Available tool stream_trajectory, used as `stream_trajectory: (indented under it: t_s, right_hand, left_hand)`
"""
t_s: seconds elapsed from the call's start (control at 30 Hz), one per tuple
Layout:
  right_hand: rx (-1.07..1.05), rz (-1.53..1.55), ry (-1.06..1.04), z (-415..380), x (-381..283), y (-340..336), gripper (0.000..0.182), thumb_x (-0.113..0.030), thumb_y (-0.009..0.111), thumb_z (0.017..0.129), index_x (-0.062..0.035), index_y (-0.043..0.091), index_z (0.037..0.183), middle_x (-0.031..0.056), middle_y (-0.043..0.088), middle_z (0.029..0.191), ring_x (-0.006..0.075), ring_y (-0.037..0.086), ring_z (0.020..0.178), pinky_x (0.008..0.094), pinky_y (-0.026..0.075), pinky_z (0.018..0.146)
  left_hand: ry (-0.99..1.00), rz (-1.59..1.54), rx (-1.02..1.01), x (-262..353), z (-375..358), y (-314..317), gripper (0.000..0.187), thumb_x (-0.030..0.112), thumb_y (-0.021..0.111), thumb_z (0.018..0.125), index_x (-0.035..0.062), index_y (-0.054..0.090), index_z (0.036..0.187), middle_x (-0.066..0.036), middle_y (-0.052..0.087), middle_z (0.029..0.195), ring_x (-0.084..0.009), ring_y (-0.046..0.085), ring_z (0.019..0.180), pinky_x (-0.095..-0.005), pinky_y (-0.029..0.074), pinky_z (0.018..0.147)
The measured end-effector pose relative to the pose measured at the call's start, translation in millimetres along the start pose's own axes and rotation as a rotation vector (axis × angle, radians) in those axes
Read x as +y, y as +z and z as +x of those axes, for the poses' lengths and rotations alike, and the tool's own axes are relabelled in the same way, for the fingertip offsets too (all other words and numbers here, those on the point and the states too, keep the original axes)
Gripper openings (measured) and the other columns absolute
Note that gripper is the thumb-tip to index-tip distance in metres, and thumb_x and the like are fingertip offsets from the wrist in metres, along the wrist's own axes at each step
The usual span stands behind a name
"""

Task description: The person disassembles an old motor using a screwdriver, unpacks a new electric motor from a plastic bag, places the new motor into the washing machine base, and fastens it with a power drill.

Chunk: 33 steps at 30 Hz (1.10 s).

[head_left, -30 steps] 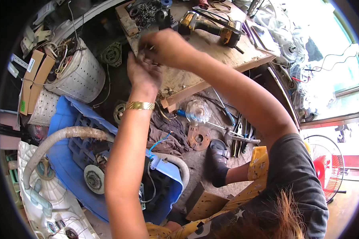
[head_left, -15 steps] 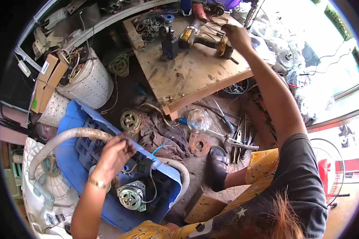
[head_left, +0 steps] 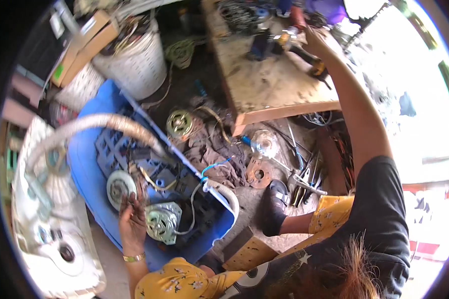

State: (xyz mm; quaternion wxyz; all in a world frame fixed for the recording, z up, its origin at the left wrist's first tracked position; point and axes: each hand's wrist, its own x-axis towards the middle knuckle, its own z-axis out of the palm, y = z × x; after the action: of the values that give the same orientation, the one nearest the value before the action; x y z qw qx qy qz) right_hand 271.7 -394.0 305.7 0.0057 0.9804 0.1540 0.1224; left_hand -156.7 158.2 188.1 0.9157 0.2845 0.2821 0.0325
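My left hand [head_left: 131,226] is low inside the blue plastic washing machine base [head_left: 92,199], fingers stretched upward and apart. Its fingertips are right at the edge of a pale round pulley [head_left: 120,189]. Just to the right of that hand sits a silver motor [head_left: 163,223] with a grey cable. My right hand [head_left: 316,44] reaches over the wooden table [head_left: 264,89], smeared by motion, its fingers mostly hidden. Close by it are a red cylindrical object [head_left: 298,18] and a yellow and black cordless drill [head_left: 304,54] lying on the table.
A corrugated grey hose [head_left: 100,122] arches over the base. On the floor lie a second motor [head_left: 179,123], a dark cloth [head_left: 209,154], a rusty plate [head_left: 259,174], a hammer [head_left: 309,185] and several hand tools. White perforated tubs [head_left: 134,65] stand behind, and a white machine panel [head_left: 60,249] lies left.
My left hand has dropped from the hose down to the pulley. My right hand has moved farther back over the table toward the red object. The whole view has shifted.
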Motion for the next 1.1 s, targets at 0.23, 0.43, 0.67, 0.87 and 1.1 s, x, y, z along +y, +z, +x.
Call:
stream_trajectory:
  t_s: [0.23, 0.43, 0.67, 0.87, 1.1]
  right_hand:
    - [0.059, -0.266, 0.099, 1.1, 7.0, 68.0, 0.060, -0.022, 0.071, 0.068, -0.0023, 0.046, 0.119, 0.0206, 0.058, 0.104, 0.0359, 0.056, 0.098, 0.0421, 0.045, 0.084]
    - [0.170, -0.025, 0.130, -18.7, -3.9, 54.5, 0.066, -0.015, 0.068, 0.069, -0.0081, 0.041, 0.129, 0.0203, 0.051, 0.122, 0.0369, 0.049, 0.112, 0.0415, 0.041, 0.093]
    - [0.379, 0.499, 0.449, -42.2, 45.6, 10.7, 0.051, -0.025, 0.071, 0.075, -0.0062, 0.050, 0.117, 0.0077, 0.060, 0.079, 0.0166, 0.056, 0.068, 0.0333, 0.047, 0.061]
    - [0.387, 1.510, 0.526, -137.0, -66.3, -88.5, 0.048, -0.028, 0.068, 0.075, 0.0005, 0.052, 0.110, 0.0101, 0.060, 0.085, 0.0149, 0.051, 0.044, 0.0224, 0.039, 0.035]
    - [-0.019, 1.733, 0.392, -218.3, -207.1, -119.1, 0.050, -0.026, 0.068, 0.073, 0.0024, 0.051, 0.111, 0.0131, 0.060, 0.087, 0.0158, 0.053, 0.046, 0.0237, 0.042, 0.038]
  left_hand:
    - [-0.047, 0.046, 0.120, -17.8, -20.4, -56.5, 0.029, 0.010, 0.048, 0.092, 0.0090, 0.049, 0.121, -0.006, 0.056, 0.120, -0.0093, 0.060, 0.084, -0.0233, 0.053, 0.072]
    - [-0.082, -0.059, 0.201, -29.1, -23.0, -81.4, 0.028, 0.010, 0.050, 0.092, 0.0071, 0.050, 0.119, -0.007, 0.061, 0.105, -0.0125, 0.061, 0.083, -0.0255, 0.054, 0.071]
    - [0.028, -0.055, 0.068, -8.2, -23.8, -80.4, 0.030, 0.012, 0.052, 0.091, 0.0029, 0.050, 0.120, -0.003, 0.060, 0.091, -0.0109, 0.059, 0.076, -0.0238, 0.053, 0.071]
    - [0.048, 0.004, 0.142, 7.4, -10.8, -87.9, 0.028, 0.015, 0.051, 0.092, 0.0051, 0.051, 0.118, -0.003, 0.060, 0.094, -0.0115, 0.059, 0.082, -0.0287, 0.053, 0.075]
    - [0.054, 0.556, -0.135, 27.5, 46.0, -89.4, 0.022, 0.014, 0.050, 0.089, 0.0047, 0.056, 0.108, 0.002, 0.052, 0.078, -0.0070, 0.049, 0.067, -0.0241, 0.043, 0.066]
